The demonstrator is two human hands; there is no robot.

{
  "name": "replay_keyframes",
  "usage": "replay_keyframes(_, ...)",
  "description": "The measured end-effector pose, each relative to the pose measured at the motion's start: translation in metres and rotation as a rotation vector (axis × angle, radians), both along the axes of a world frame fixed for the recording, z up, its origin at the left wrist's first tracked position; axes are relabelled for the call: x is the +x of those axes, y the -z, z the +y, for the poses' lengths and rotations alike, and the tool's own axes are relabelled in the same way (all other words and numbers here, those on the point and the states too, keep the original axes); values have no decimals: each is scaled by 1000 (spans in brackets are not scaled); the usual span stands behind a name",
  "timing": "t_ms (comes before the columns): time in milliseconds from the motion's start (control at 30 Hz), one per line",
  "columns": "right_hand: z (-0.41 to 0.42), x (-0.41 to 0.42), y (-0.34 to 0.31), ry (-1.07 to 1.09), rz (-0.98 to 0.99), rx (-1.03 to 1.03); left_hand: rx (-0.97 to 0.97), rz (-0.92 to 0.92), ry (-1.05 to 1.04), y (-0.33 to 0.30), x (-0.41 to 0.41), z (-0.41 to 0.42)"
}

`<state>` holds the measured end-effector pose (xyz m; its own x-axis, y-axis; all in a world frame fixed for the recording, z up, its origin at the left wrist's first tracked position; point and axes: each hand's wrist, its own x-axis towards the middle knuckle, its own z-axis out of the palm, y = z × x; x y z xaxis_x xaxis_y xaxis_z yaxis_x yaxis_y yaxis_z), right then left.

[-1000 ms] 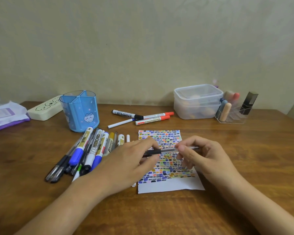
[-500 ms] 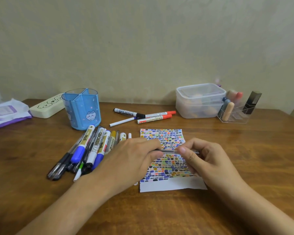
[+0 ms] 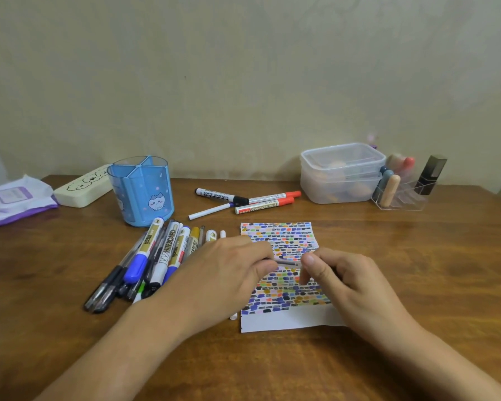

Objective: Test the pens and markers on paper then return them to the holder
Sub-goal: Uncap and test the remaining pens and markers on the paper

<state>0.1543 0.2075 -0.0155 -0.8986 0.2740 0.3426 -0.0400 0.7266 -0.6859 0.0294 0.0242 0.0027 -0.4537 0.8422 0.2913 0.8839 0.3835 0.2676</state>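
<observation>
Just above the paper (image 3: 284, 321), a thin pen (image 3: 287, 263) spans both hands — left hand (image 3: 226, 273) fingers curled round its nine-o'clock end, right hand (image 3: 347, 280) pinching its three-o'clock end — with the blue holder (image 3: 142, 192) well apart at ten o'clock.

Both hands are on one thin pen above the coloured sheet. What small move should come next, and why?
Probably pull the hands apart to uncap it. The left hand and right hand each pinch an end of the thin pen, held level above the paper, whose bottom strip is bare. Whether the cap is on cannot be seen. The blue holder looks empty.
</observation>
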Motion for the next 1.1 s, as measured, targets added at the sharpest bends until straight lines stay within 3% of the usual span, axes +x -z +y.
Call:
replay_keyframes(300,5,-1,-2,-8,35,-72,-62,-6,28,-18,-7,-9)
replay_keyframes(433,7,-1,-1,-5,-1,-91,31,-13,-140,-25,-16,-16)
replay_keyframes(667,5,-2,0,-13,-36,-95,-87,-50,-425,-18,-28,-20)
replay_keyframes(867,5,-3,1,-16,-69,-82,-186,8,-446,-9,-33,-20)
replay_keyframes(1100,7,-4,4,-29,-73,-81,-123,63,-397,-4,-33,-15)
